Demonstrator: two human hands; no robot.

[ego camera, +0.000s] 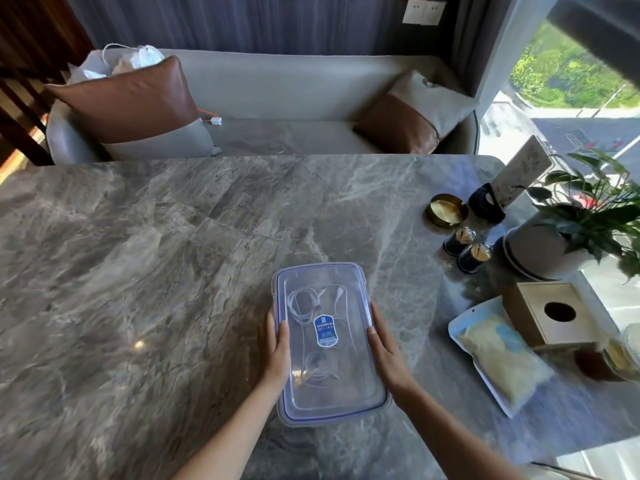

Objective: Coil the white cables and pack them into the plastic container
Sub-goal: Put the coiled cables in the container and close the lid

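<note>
Grey-veined marble makes up the broad table (138,271), and behind it runs a pale sofa (294,88) with a brown-and-grey cushion (131,98) at one end and another (408,123) at the other. Over by the window a leafy plant sits in a grey pot (540,251).

Near the table's front edge, a little right of the middle, lies the clear plastic container (322,268), its blue-sealed lid (346,375) resting on top. The person has a hand on each long side. The left hand (277,344) lies against the left wall with its fingers fairly straight and the thumb on the lid's rim; the right hand (384,348) does the same on the right wall. (Whether the lid's clips are fastened, I can't tell from here.)

To the right stand a wooden tissue box (550,313) and, just beside it, a flat pouch (498,355) of something yellowish.

Inside the container, seen through the lid, are the white cables: one coil (301,306) at the far end and a second coil (317,367) at the near end. A small blue label (325,330) sits between them on the lid. Farther back on the right are a brass dish (445,209) and two little dark jars (459,240).
</note>
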